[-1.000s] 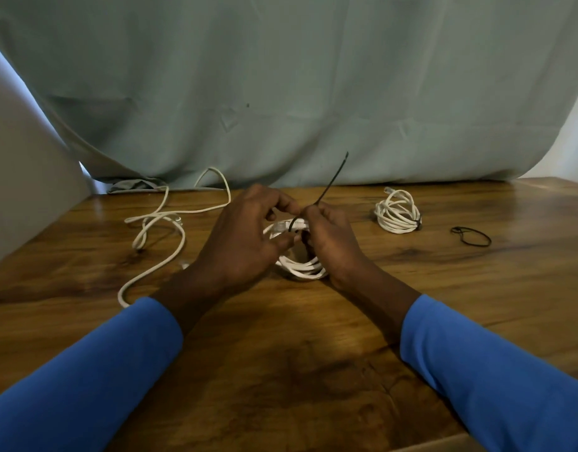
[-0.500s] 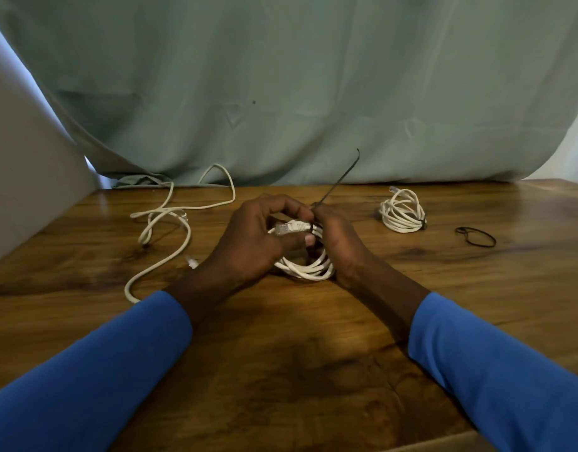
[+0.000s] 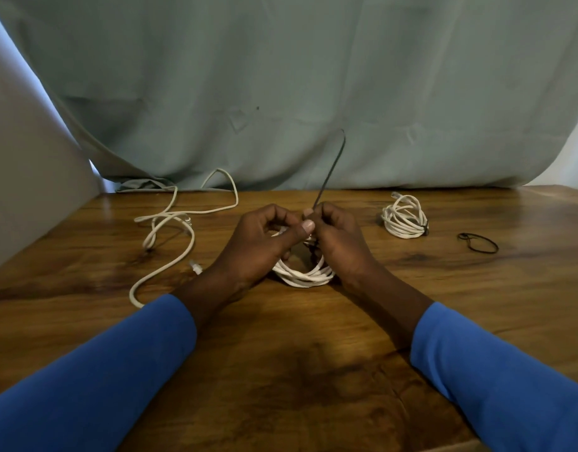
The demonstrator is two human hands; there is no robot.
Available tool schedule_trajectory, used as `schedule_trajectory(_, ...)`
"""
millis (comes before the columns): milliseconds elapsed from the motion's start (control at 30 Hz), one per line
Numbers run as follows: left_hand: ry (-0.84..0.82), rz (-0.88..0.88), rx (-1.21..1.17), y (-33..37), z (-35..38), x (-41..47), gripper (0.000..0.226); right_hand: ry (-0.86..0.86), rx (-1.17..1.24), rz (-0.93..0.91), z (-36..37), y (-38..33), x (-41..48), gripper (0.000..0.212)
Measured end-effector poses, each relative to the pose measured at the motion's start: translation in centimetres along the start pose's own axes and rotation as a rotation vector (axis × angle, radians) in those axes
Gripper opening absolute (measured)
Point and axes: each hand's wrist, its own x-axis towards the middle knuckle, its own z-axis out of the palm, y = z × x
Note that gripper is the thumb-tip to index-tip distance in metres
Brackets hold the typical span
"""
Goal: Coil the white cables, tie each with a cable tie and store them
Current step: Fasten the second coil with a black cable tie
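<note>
I see L hand fingers curled round white coil on counter; R hand fingers pinch black cable tie, tail sticking up above them.

One head-worn view looks forward and down, close over the wooden surface. A curtain closes the far side.

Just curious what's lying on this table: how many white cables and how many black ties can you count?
White cables: 3: loose cable, held coil, tied coil
Black cable ties: 3: held tie, tie on tied coil, looped tie
Total: 6
</note>
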Motion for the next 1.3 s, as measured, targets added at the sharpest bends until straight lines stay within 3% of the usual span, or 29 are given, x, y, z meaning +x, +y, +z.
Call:
schedule_trajectory(233, 0.014, -0.140, -0.128, 0.4, 0.4, -0.1, 0.015, -0.023, 0.251, 0.123, -0.4, -0.5, 0.2, 0.021)
schedule_trajectory(567, -0.012, -0.296, -0.236, 0.5, 0.2, 0.2, 0.002, -0.148, 0.247, 0.276, -1.4, -1.2, 0.5, 0.010)
schedule_trajectory(733, 0.042, -0.340, -0.297, 1.1, 0.6, 0.1, 0.009, -0.186, 0.296, 0.325, -1.6, -1.2, 0.9, 0.026)
schedule_trajectory(833, 0.029, -0.357, -0.345, 2.0, 0.8, -0.2, 0.005, -0.209, 0.306, 0.323, -1.6, -1.1, 1.0, 0.017)
schedule_trajectory(1300, 0.028, -0.289, -0.179, 2.1, 1.3, -0.3, 0.012, -0.118, 0.354, 0.215, -1.5, -0.9, 1.5, 0.026)
